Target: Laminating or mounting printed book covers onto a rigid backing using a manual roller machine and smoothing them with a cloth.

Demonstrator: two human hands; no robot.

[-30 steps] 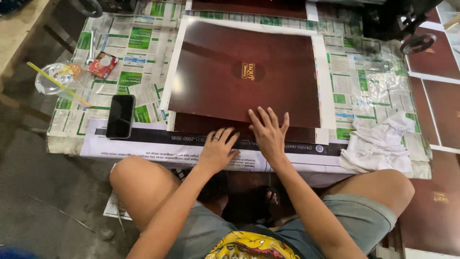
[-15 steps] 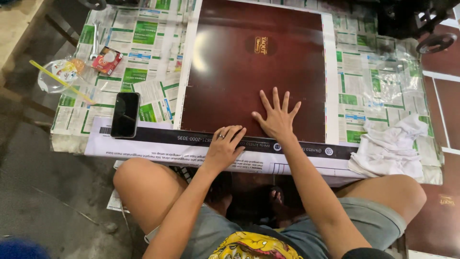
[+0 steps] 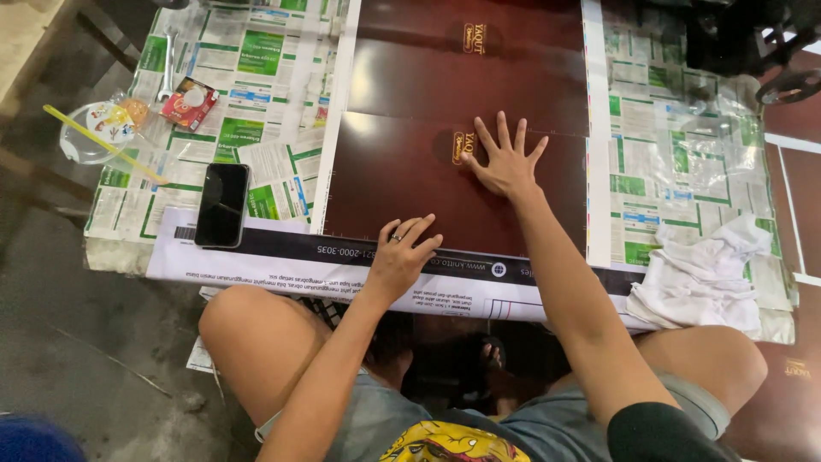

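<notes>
The right hand (image 3: pixel 506 162) lies flat with fingers spread on a glossy dark red sheet (image 3: pixel 402 184), beside its gold emblem. The left hand (image 3: pixel 405 252) presses, fingers loosely spread, on the sheet's near edge and the paper strip (image 3: pixel 282 257) below. The sheet rests mid-desk (image 3: pixel 120 257) on newspaper. A black phone (image 3: pixel 222 204) lies left, a white cloth (image 3: pixel 705 274) right.

Top edge is cutting off the upper brown sheet (image 3: pixel 466 64). Right hand (image 3: pixel 506 162) is covering part of the lower sheet's gold emblem (image 3: pixel 459 147).
</notes>
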